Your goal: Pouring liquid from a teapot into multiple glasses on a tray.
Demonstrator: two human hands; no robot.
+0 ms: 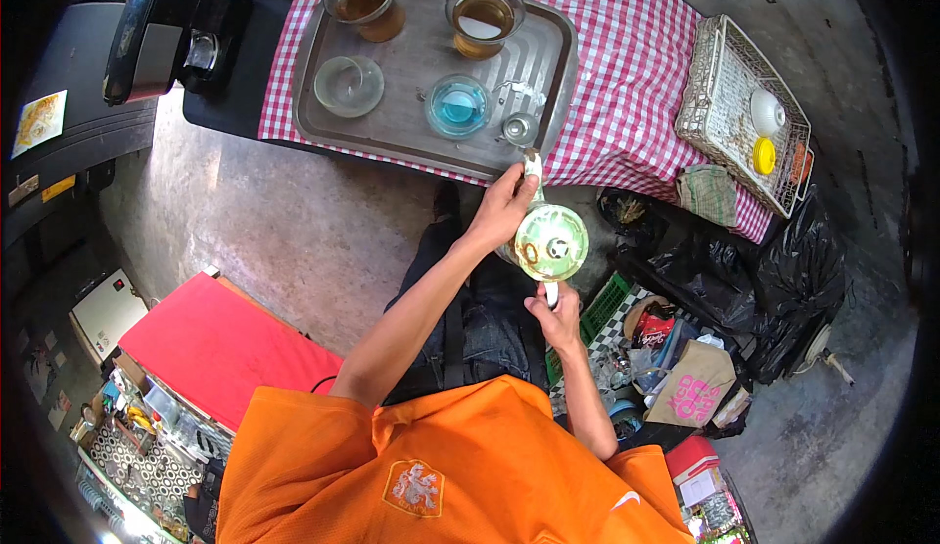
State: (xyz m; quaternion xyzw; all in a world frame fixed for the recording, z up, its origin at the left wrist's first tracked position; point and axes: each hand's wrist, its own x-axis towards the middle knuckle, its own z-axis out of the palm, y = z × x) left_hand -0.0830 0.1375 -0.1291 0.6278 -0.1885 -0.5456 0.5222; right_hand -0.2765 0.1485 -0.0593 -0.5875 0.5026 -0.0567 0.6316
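Observation:
A green and white lidded teapot (552, 241) is held between my hands, just off the table's front edge. My left hand (507, 205) has its fingers at the spout, which points toward the metal tray (305, 114). Behind the pot, my right hand (558, 316) grips its handle. On the tray, two glass bowls of brown liquid (365, 2) (483, 22) stand at the back. In front of them are a cloudy glass bowl (349, 86), a glass bowl of blue liquid (458, 106) and a small clear glass (520, 130) near the spout.
A red checked cloth (624, 81) covers the table. At the right lies a wire basket (694, 96) with a white bowl (767, 112) and a yellow lid (764, 155). A black coffee machine (158, 44) stands at the left. Black plastic bags (793, 279) and a filled crate (606, 307) sit low at the right.

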